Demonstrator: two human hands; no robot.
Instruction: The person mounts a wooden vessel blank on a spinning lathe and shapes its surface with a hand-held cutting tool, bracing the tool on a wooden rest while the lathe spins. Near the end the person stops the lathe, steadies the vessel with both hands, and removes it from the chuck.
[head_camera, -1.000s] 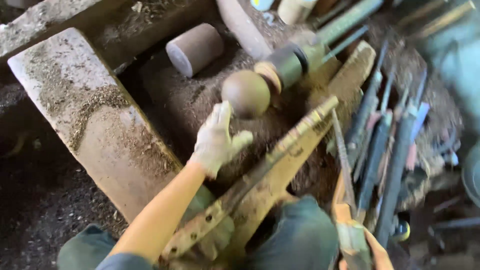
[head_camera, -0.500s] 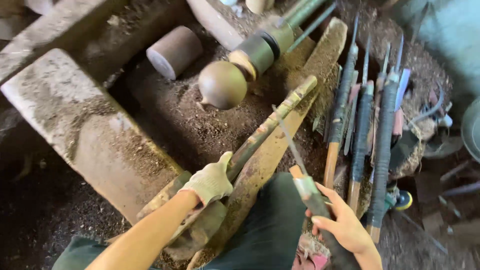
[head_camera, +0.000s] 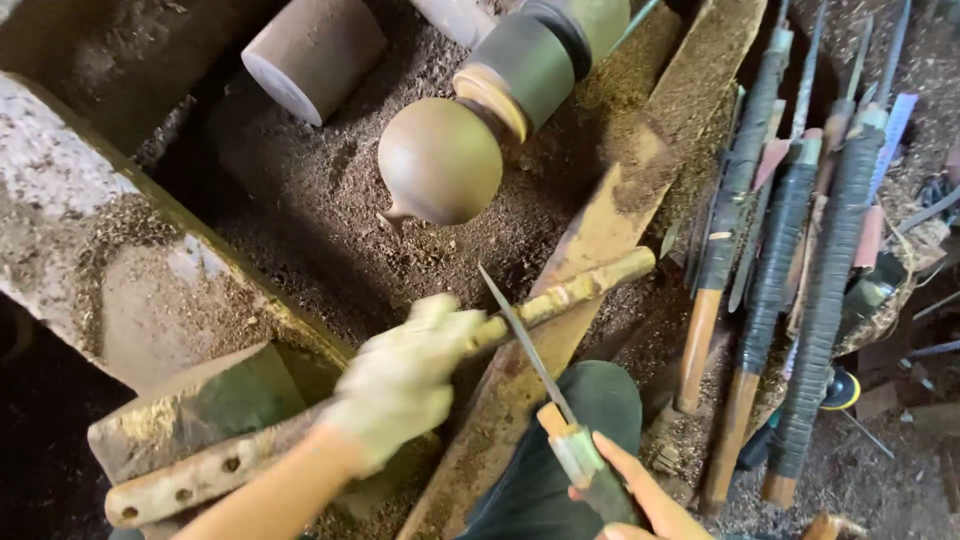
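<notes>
My left hand (head_camera: 400, 380), in a pale work glove, is closed around a long wooden bar (head_camera: 580, 290) that lies across the sawdust-covered bed. My right hand (head_camera: 630, 495), bare, grips the handle of a thin pointed metal tool (head_camera: 525, 345) whose blade slants up and crosses over the bar. Beyond both hands a round brown wooden ball (head_camera: 440, 160) is mounted on a lathe chuck (head_camera: 530, 65), with a small tip on its lower left side.
A short wooden cylinder (head_camera: 310, 50) lies at the top left. A rough concrete block (head_camera: 110, 270) borders the bed on the left. Several long-handled turning tools (head_camera: 800, 270) lie side by side on the right. A wooden plank (head_camera: 640, 180) runs diagonally under the bar.
The view has closed in on the ball and bar. My left hand went from open above the bar to gripping it. My right hand brought the thin tool up across the bar.
</notes>
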